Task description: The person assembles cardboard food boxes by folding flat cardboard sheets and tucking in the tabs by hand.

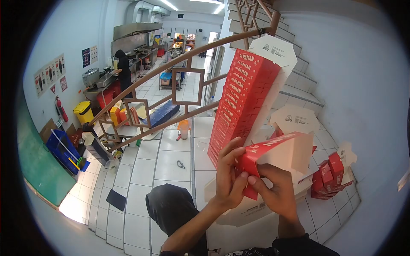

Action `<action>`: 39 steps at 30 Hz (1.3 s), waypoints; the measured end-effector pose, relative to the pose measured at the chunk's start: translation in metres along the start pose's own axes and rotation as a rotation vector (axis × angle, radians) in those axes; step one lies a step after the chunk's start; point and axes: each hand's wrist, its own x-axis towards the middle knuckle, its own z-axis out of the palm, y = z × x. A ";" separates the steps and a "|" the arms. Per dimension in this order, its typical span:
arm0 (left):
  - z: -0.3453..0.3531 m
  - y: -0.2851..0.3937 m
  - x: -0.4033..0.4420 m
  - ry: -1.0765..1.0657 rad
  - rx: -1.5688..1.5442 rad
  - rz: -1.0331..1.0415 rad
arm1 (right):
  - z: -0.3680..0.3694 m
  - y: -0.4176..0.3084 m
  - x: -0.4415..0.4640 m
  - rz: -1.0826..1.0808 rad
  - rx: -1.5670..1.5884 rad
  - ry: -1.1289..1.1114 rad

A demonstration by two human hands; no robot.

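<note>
Between my two hands is a red cardboard box (273, 144) with a white inside, partly folded and held up in front of me. My left hand (230, 177) grips its near corner, with fingers behind the red panel and thumb in front. My right hand (273, 187) pinches the same corner from the other side, thumb against a red flap. Just beyond stands a tall leaning stack of nested red boxes (245, 94) with white lids. Flat white-sided box pieces (243, 215) lie below my hands, partly hidden by them.
More red boxes (331, 175) lie in a pile at the right on the tiles. A brown metal railing (188, 87) runs along the stairs (294, 85). A dark cloth-covered shape (171, 207) is close by my left arm. Another person (122, 70) stands at the kitchen counter.
</note>
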 end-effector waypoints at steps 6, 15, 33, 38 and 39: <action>-0.008 0.002 0.006 0.078 -0.474 -0.215 | -0.018 -0.024 0.000 -0.133 -0.328 -0.185; -0.015 0.011 0.021 0.415 -0.467 -0.810 | -0.016 -0.016 -0.003 -0.154 -0.674 -0.473; -0.019 -0.003 0.023 0.384 -0.430 -0.721 | -0.063 0.089 -0.032 0.356 0.750 0.857; -0.021 -0.007 0.018 0.454 -0.227 -0.691 | -0.029 0.056 -0.033 0.378 0.723 0.674; -0.020 -0.005 0.021 0.495 -0.216 -0.665 | -0.023 0.058 -0.040 0.391 0.617 0.618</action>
